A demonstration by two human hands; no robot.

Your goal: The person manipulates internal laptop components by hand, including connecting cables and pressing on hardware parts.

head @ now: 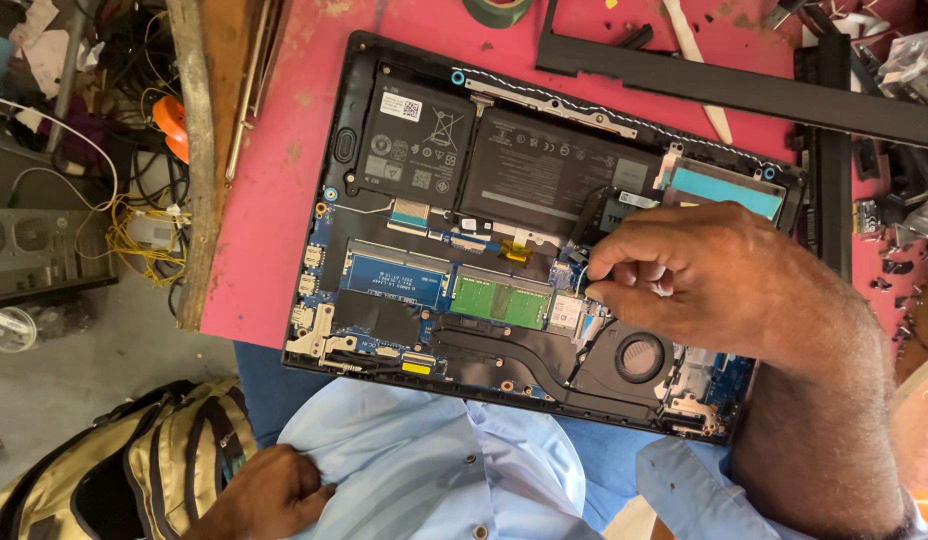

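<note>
Our right hand (704, 275) pinches a thin white wire (580, 284) beside the small wireless card (564, 313) inside the opened laptop (544, 230) lying on the red counter (274, 200), while our left hand (269, 495) rests loosely curled, holding nothing, against our light blue shirt (434, 470).

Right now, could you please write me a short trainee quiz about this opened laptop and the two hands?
1. True or false: the right hand pinches a thin white wire above the opened black laptop base.
2. Which part lies left of the fingertips: (a) green memory module, (b) round black fan?
3. What does the left hand touch?

Key: 1 true; 2 a; 3 the light blue shirt.
</note>
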